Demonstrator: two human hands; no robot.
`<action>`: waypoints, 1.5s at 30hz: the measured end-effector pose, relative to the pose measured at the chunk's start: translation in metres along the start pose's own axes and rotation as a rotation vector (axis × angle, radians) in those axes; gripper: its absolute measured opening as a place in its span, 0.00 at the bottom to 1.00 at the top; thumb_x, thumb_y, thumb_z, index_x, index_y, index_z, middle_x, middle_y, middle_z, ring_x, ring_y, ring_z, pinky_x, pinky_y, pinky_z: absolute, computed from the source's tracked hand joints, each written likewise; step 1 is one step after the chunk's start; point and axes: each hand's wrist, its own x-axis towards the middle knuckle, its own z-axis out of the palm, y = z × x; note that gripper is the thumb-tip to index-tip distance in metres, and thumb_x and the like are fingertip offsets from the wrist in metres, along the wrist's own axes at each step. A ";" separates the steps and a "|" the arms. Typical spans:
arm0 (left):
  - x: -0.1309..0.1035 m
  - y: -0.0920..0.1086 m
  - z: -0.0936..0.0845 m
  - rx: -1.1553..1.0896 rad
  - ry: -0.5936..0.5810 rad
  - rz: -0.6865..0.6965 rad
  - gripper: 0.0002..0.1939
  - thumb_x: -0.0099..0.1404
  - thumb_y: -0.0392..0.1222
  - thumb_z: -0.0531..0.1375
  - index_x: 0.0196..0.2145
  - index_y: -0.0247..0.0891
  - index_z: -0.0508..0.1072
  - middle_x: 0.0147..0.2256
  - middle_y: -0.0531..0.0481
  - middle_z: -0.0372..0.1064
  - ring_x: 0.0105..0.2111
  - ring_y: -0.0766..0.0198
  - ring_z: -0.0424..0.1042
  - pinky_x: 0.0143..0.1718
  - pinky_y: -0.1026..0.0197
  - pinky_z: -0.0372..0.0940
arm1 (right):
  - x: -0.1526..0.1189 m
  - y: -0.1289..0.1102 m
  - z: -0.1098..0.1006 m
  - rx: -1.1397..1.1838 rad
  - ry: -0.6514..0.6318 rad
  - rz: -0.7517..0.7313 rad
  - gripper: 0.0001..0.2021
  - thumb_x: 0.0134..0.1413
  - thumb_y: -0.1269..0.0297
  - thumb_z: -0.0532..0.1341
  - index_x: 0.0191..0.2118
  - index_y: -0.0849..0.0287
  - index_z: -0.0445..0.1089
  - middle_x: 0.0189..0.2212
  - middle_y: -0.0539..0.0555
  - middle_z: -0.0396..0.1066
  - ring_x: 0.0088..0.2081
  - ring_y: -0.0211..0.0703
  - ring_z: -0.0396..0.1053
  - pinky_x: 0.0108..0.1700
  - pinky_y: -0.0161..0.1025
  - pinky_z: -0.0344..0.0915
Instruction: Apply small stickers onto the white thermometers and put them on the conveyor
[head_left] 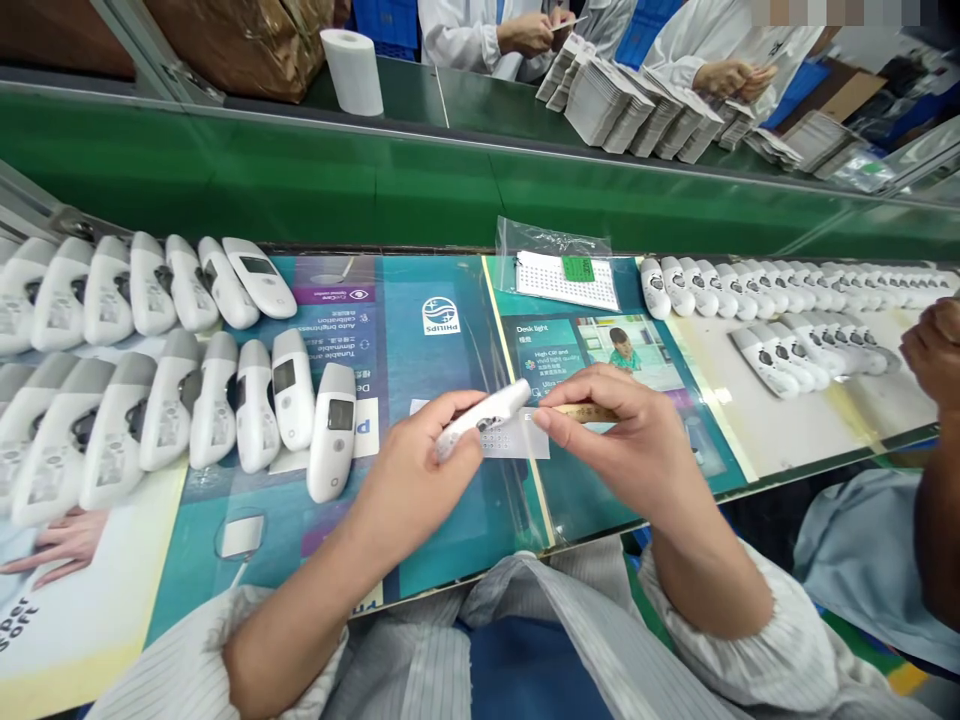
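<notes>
My left hand point(424, 470) is closed around a white handheld thermometer point(487, 415), tilted with its narrow end up to the right. In my right hand point(626, 435) is a thin tan stick point(585, 412) with dark markings, pinched between thumb and fingers. The fingertips are close to the thermometer's narrow end, apart from it. Whether something small is also between them is too fine to tell. Under both hands lies a white sheet with rows of small marks point(517, 442), partly covered. To the left, a single thermometer point(331, 432) lies screen up, closest to my left hand.
Two rows of thermometers point(172, 400) line the left side. More thermometers point(795, 290) stand in rows at right, near another person's hand point(934, 345). A plastic bag with a label sheet point(562, 275) lies at the back. Beyond the green ledge are paper stacks point(607, 105) and a white roll point(352, 72).
</notes>
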 end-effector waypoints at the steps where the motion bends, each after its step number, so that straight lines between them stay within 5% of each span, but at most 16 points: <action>1: -0.001 0.001 0.001 0.039 0.001 0.029 0.16 0.62 0.39 0.56 0.47 0.43 0.76 0.35 0.54 0.76 0.35 0.59 0.72 0.34 0.59 0.61 | 0.001 -0.005 -0.001 0.008 -0.029 -0.025 0.01 0.57 0.66 0.67 0.35 0.54 0.78 0.32 0.51 0.74 0.36 0.41 0.72 0.37 0.38 0.67; 5: -0.006 0.004 0.002 0.108 -0.025 0.087 0.14 0.59 0.36 0.55 0.42 0.41 0.74 0.36 0.55 0.76 0.35 0.59 0.73 0.33 0.60 0.62 | 0.005 -0.017 0.005 -0.001 -0.142 -0.080 0.03 0.58 0.68 0.66 0.36 0.54 0.78 0.32 0.51 0.72 0.35 0.40 0.72 0.37 0.37 0.67; 19: -0.006 0.004 0.001 0.151 -0.082 0.257 0.16 0.59 0.32 0.52 0.43 0.34 0.75 0.41 0.46 0.73 0.42 0.57 0.72 0.43 0.57 0.64 | 0.014 -0.018 0.008 -0.066 -0.244 -0.171 0.05 0.58 0.72 0.66 0.35 0.54 0.78 0.32 0.50 0.71 0.35 0.38 0.71 0.37 0.36 0.65; 41: -0.006 -0.001 -0.001 0.006 -0.106 0.233 0.11 0.68 0.36 0.51 0.41 0.38 0.73 0.40 0.51 0.71 0.42 0.60 0.70 0.43 0.58 0.61 | 0.012 -0.020 0.008 -0.152 -0.250 -0.194 0.05 0.60 0.70 0.65 0.37 0.52 0.78 0.34 0.50 0.72 0.38 0.40 0.72 0.37 0.37 0.64; 45: -0.004 0.002 -0.004 -0.087 -0.121 0.162 0.12 0.66 0.38 0.52 0.42 0.38 0.74 0.40 0.50 0.71 0.37 0.60 0.68 0.39 0.57 0.60 | 0.014 -0.014 -0.010 -0.250 -0.130 -0.275 0.03 0.62 0.66 0.65 0.40 0.54 0.77 0.34 0.51 0.72 0.37 0.41 0.72 0.39 0.39 0.65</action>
